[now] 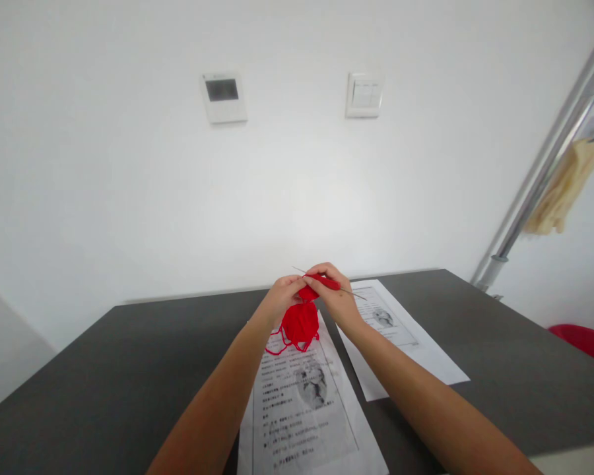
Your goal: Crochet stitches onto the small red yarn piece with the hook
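Note:
My left hand (280, 298) and my right hand (340, 302) meet above the table, fingers pinched together. Between them they grip a small piece of red knitting (328, 282). A thin metal needle (355, 294) runs through it, one end showing past the right hand and the other pointing up to the left. Just below the hands, a ball of red yarn (301, 323) rests on a printed sheet (282, 422), with loose strands looping around its base. The fingers cover part of the knitting.
A second printed sheet (406, 349) lies under and beside my right forearm on the dark table (129, 382). Behind the table rises a white wall with a control panel (224, 99) and a switch (363, 95). At right are a metal pole (539, 165), hanging yellowish cloth (569, 188) and something red (584, 342).

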`<move>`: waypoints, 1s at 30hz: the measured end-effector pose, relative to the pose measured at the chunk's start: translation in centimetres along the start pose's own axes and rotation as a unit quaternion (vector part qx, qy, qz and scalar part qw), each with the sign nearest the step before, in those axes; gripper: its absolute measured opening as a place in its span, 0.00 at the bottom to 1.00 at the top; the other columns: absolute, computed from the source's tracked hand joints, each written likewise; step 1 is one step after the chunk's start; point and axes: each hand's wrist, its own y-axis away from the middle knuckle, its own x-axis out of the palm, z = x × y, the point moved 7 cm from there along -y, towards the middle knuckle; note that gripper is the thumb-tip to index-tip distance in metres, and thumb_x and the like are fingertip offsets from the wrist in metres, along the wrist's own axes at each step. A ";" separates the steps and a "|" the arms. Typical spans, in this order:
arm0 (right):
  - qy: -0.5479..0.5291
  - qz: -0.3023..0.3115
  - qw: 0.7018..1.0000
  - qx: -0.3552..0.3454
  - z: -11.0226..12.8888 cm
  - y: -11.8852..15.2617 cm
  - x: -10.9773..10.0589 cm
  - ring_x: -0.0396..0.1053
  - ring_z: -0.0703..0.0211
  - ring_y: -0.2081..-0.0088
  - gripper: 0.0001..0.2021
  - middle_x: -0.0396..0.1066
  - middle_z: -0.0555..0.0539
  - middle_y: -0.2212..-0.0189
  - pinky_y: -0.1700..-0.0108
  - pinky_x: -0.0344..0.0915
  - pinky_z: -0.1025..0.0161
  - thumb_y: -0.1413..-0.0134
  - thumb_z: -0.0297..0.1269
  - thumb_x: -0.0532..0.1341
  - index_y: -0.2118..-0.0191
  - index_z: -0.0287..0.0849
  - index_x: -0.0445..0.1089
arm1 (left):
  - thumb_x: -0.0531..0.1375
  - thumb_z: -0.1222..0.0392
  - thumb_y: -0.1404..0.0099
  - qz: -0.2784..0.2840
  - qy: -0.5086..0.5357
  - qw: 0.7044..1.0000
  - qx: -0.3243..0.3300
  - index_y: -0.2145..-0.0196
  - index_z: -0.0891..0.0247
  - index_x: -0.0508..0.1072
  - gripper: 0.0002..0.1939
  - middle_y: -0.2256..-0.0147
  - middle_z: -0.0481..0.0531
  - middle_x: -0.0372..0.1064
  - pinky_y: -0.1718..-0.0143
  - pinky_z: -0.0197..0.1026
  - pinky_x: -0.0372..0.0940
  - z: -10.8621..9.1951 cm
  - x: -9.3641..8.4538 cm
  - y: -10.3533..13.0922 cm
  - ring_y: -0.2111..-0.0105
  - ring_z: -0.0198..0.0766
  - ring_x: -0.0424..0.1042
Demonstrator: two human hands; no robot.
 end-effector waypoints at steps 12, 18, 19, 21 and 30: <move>0.016 -0.137 0.990 0.008 -5.4 1.4 -8.3 0.71 0.55 0.65 0.08 0.75 0.49 0.69 0.59 0.67 0.57 0.53 0.43 0.68 0.68 0.46 0.73 | 0.66 0.57 0.40 -0.054 -0.265 0.961 0.052 0.48 0.60 0.72 0.22 0.53 0.60 0.77 0.40 0.57 0.61 1.8 0.1 0.0 0.49 0.51 0.74; 0.018 -0.121 0.992 0.025 -6.0 2.3 -7.9 0.72 0.54 0.65 0.08 0.76 0.49 0.70 0.58 0.68 0.57 0.54 0.42 0.69 0.69 0.45 0.75 | 0.57 0.61 0.34 -0.066 -0.452 0.882 0.114 0.50 0.61 0.74 0.15 0.47 0.61 0.74 0.36 0.57 0.58 0.4 -0.6 1.8 0.43 0.51 0.70; 0.020 -0.113 0.993 0.028 -6.1 2.5 -7.6 0.72 0.54 0.64 0.08 0.76 0.50 0.70 0.57 0.68 0.57 0.54 0.42 0.69 0.69 0.45 0.75 | 0.55 0.62 0.33 -0.061 -0.476 0.869 0.124 0.48 0.61 0.73 0.17 0.45 0.61 0.73 0.36 0.56 0.59 0.3 -0.5 2.3 0.42 0.50 0.69; 0.026 -0.103 0.994 0.035 -6.3 2.8 -7.0 0.72 0.54 0.64 0.08 0.76 0.50 0.69 0.57 0.68 0.57 0.54 0.42 0.68 0.69 0.45 0.75 | 0.52 0.62 0.31 -0.046 -0.519 0.843 0.133 0.45 0.62 0.72 0.19 0.43 0.62 0.71 0.37 0.56 0.60 0.5 -0.4 3.0 0.42 0.50 0.69; 0.057 -0.076 0.993 0.065 -7.4 3.6 -6.0 0.71 0.54 0.65 0.07 0.74 0.50 0.70 0.58 0.67 0.57 0.52 0.42 0.66 0.69 0.45 0.73 | 0.54 0.76 0.43 0.022 -0.636 0.761 0.126 0.54 0.61 0.79 0.24 0.48 0.65 0.74 0.43 0.64 0.59 3.3 -2.8 2.3 0.43 0.57 0.66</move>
